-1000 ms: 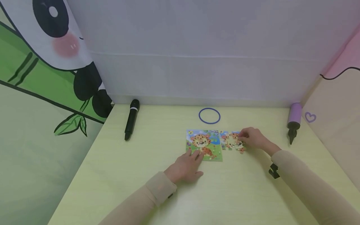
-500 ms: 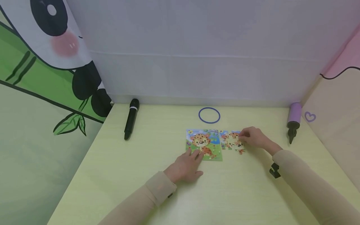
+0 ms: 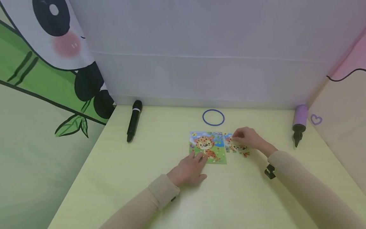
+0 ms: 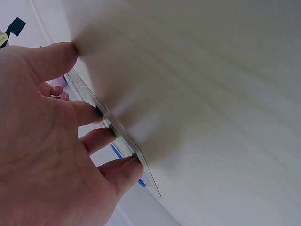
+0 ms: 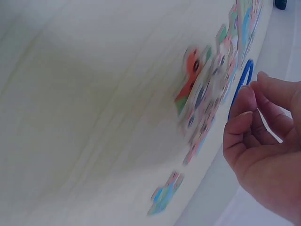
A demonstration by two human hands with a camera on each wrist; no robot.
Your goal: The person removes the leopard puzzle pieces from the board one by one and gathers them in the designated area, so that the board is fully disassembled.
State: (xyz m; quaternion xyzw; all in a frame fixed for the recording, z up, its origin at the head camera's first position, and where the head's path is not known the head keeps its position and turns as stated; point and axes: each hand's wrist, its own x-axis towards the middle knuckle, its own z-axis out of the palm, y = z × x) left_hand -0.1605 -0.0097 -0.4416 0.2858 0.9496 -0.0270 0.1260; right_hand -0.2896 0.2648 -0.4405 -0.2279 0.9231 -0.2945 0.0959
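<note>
A picture card (image 3: 203, 136) with a cartoon leopard lies mid-table. My left hand (image 3: 190, 170) rests its fingertips on the card's lower edge, thumb apart to the right. In the left wrist view its fingers (image 4: 96, 139) lie along the card's edge. Beside the card on the right is a group of jigsaw puzzle pieces (image 3: 238, 149). Over the upper part of that group is my right hand (image 3: 253, 140), its thumb and fingertips drawn together. In the right wrist view, the fingers (image 5: 244, 101) are curled; I cannot tell whether they pinch a puzzle piece.
A loose blue-green puzzle piece (image 5: 164, 194) lies apart from the group. Behind the card is a blue ring (image 3: 213, 117). A black microphone (image 3: 133, 122) lies at the back left, a purple pump with a black nozzle (image 3: 299, 122) at the back right. A draped wall (image 3: 206, 79) borders the table's back.
My right hand has moved left across the puzzle pieces, from their right side toward the card. The left hand has stayed on the card.
</note>
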